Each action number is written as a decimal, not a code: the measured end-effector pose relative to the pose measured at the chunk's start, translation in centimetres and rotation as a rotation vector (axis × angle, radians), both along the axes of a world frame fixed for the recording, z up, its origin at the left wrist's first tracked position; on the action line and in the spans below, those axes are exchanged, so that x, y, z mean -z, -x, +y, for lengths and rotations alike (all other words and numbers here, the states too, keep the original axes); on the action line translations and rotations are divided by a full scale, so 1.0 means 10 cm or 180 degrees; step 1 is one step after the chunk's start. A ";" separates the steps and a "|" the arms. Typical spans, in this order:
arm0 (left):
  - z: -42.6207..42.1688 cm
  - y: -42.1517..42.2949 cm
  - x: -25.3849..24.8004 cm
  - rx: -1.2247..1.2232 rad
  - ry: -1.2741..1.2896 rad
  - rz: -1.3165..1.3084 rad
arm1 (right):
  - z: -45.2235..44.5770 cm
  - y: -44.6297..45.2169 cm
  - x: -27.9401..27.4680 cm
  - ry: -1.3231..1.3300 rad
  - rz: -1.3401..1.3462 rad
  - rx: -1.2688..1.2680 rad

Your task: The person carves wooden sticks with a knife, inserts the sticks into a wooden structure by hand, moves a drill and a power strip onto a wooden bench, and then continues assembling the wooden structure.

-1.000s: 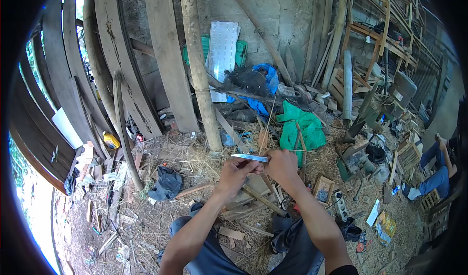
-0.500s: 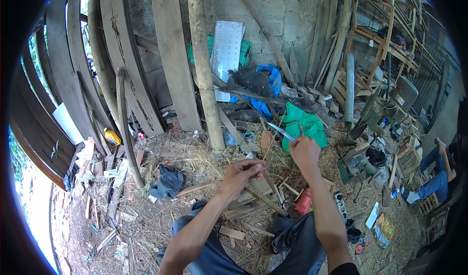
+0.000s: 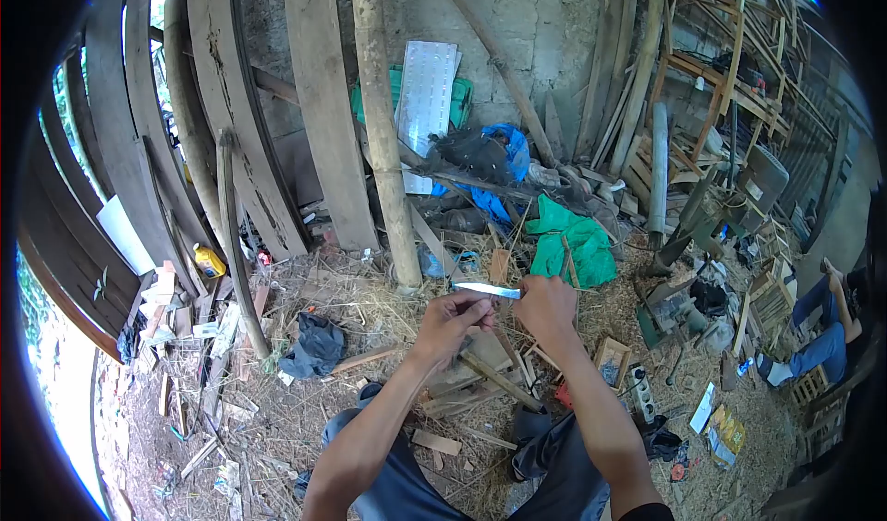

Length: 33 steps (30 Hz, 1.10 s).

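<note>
One knife (image 3: 488,289), held nearly level above a straw-strewn floor (image 3: 309,419)

Seen from the wearer's own head, both forearms reach forward over dark-trousered legs (image 3: 393,479). The right hand (image 3: 548,312) has its fingers wrapped around the knife's handle, hiding it; the bright blade points left. This closed fist probably gives firm control of the edge. The left hand (image 3: 451,325) is just below the blade, its fingers curled in and its thumb laid along them, as if to steady something small. I cannot tell what, if anything, is pinched there, nor whether the blade touches it.

Holding both hands in front of the body and above the legs seems to keep the blade clear of the knees. A wooden offcut (image 3: 436,442) lies on the floor between the legs. Beyond the hands, an upright pole (image 3: 377,124) looks like a support, and a green sheet (image 3: 575,244) lies heaped, apparently just dropped there. At far right, another person (image 3: 827,345) sits with bent knees.

Half a second earlier, the right hand is farther from the left and the blade slants up and away; now the hands are close again and the blade lies across. A red object (image 3: 564,394) is now mostly hidden by the right forearm.
</note>
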<state>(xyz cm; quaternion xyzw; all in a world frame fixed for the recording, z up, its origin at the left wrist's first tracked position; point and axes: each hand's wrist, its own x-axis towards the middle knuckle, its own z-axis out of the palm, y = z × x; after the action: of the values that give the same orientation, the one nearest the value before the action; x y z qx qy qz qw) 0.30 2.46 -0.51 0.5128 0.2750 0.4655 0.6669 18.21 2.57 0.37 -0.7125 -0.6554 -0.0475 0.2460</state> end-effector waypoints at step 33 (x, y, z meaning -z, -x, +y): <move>0.21 0.27 -0.15 -0.1276 -0.0204 -0.0475 | -0.07 -0.31 -0.18 0.0983 0.3728 -0.1153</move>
<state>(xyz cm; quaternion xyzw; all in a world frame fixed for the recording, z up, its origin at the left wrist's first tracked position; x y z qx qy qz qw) -2.35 4.54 1.01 0.4328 0.3064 0.6340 0.5628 21.31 1.83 2.17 -0.5253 -0.5216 0.4879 0.4625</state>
